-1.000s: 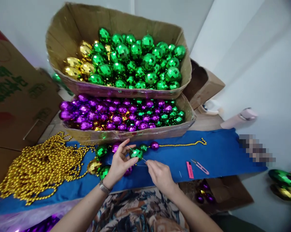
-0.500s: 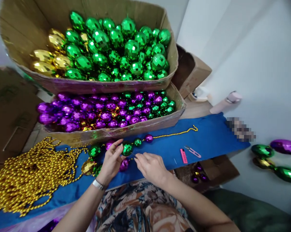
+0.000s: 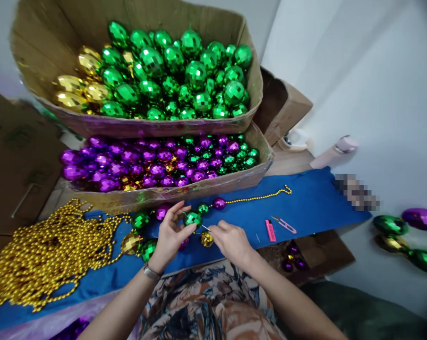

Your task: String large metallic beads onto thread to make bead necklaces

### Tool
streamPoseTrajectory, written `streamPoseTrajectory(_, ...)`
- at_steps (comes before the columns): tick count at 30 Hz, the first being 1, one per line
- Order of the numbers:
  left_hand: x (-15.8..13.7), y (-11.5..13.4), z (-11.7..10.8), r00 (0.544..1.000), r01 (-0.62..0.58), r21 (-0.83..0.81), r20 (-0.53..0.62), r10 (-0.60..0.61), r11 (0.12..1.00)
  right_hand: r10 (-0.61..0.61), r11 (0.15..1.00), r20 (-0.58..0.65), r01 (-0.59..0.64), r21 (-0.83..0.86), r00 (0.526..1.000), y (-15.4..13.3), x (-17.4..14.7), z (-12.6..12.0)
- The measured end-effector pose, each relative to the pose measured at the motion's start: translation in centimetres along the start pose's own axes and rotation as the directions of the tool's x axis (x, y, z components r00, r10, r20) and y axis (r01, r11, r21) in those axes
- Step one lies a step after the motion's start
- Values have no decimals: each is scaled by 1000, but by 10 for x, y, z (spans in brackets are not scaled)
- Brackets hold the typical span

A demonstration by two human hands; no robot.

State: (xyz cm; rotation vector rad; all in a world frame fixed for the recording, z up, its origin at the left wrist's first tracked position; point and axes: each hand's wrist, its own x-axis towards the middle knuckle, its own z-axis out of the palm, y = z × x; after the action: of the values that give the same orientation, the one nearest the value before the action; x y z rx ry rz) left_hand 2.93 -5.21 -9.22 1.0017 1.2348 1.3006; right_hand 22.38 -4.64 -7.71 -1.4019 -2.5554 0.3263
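My left hand (image 3: 173,232) has its thumb and fingers around a shiny green faceted ball (image 3: 192,218) on a strand. My right hand (image 3: 232,243) is closed in a pinch on a thin pale needle (image 3: 206,228), pointing toward that ball. Just below the needle lies a small gold ball (image 3: 207,239). Along the same strand sit a smaller green ball (image 3: 202,208), a purple ball (image 3: 219,203) and a gold bead chain (image 3: 258,197). Left of my left hand are another green ball (image 3: 140,220) and a large gold ball (image 3: 131,243). A purple ball is partly hidden behind my left thumb.
Heaped gold bead chains (image 3: 57,255) cover the left of the blue cloth (image 3: 312,203). Two cardboard boxes of balls stand behind, an upper one (image 3: 157,126) and a lower one (image 3: 199,185). At right lie a pink lighter-like item (image 3: 270,230) and thread snips (image 3: 284,225).
My right hand has moved slightly right, and the small gold ball now shows between the hands. The left hand has shifted right, with its thumb at the green ball. The view has shifted a little.
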Motion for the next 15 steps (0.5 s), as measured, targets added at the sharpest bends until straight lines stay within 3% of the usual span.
streamPoseTrajectory(4, -10, -4, 2, 999, 2, -52, 32, 0, 999, -30, 985, -103, 47, 164, 994, 8, -4, 18)
streamPoseTrajectory(7, -5, -5, -22, 998, -39, -86, -55, 34, 996, -40, 966, -203, 89, 242, 978, 14, -9, 24)
streamPoseTrajectory(9, 2, -5, -58, 976, -38, 135, -207, 66, 990, -43, 958, -227, 104, 267, 973, 18, -11, 26)
streamPoseTrajectory(11, 8, -4, -106, 919, 57, 469, -369, 137, 881, -50, 953, -226, 114, 281, 973, 21, -13, 26)
streamPoseTrajectory(13, 11, -5, -154, 886, 158, 576, -441, 142, 802, -53, 950, -222, 118, 290, 974, 23, -14, 27)
streamPoseTrajectory(15, 9, -10, -190, 880, 250, 619, -465, 92, 744, -50, 948, -221, 116, 296, 974, 22, -15, 28)
